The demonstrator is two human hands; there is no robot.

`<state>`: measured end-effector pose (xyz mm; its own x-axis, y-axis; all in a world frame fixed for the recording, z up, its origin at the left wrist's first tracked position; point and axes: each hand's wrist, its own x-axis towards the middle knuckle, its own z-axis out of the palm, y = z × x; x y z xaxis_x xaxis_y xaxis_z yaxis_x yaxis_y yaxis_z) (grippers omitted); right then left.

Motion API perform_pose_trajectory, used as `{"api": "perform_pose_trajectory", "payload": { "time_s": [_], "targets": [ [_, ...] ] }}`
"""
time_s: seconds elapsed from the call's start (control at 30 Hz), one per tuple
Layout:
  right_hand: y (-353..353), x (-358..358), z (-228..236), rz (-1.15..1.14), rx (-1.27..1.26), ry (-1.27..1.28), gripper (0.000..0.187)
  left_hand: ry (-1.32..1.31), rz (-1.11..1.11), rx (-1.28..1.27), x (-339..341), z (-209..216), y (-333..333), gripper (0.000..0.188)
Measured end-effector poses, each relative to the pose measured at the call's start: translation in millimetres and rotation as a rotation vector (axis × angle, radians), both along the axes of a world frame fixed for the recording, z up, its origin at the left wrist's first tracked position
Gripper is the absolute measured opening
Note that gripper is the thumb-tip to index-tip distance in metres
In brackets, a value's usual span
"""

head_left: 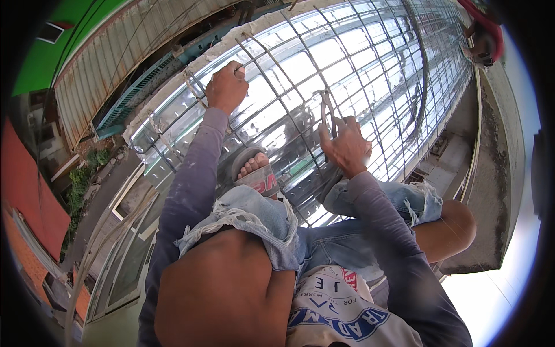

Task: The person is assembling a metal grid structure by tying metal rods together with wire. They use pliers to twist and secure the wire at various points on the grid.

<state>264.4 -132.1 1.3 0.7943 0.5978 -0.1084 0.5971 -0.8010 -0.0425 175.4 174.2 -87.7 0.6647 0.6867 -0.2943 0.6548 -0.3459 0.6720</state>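
Note:
My right hand (349, 149) is closed round the handles of a pair of pincers (327, 106). Their jaws point away from me, at a bar of the steel rebar mesh (295, 123). Farther left, my left hand (226, 88) is closed just over the mesh near its left edge. A thin dark bit shows at its fingertips, too small to name. Beneath the mesh lies shiny corrugated metal decking (289, 75). My sandalled foot (254, 168) rests on the mesh between my hands.
A rough concrete edge (173, 95) bounds the deck on the left, with a drop to a street beyond. Another person (484, 40) is at the far right. A dark cable (425, 63) crosses the mesh. A concrete ledge (491, 173) runs along the right.

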Motion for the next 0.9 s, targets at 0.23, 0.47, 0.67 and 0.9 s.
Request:
{"api": "perform_pose_trajectory", "payload": {
  "time_s": [0.23,0.47,0.67,0.9],
  "targets": [
    [131,67,-20,0.166,0.406,0.228,0.044,-0.034,0.049,0.018,-1,4,1,0.030],
    [173,67,-78,0.292,0.352,0.260,0.063,-0.025,0.080,-0.041,-1,0,6,0.035],
    [170,66,-99,0.374,0.484,0.122,0.066,0.001,0.117,-0.013,5,3,-4,0.028],
    [181,64,-95,0.379,0.296,0.046,0.068,-0.213,0.267,0.254,33,9,-49,0.032]
  ]
}}
